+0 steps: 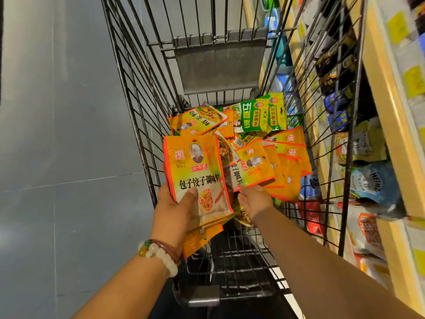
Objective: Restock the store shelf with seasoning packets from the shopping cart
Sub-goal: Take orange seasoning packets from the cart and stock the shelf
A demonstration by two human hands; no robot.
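Holding packet stack (195, 171) upright, lengthwise, left hand (174, 210)

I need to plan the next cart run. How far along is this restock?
Early to midway, at a guess. Done: nothing placed can be confirmed; the shelf at right is blurred. In hand: the left hand holds a stack of orange packets over the cart, and the right hand pinches a fan of orange packets. Left: orange and green packets still lie in the cart.
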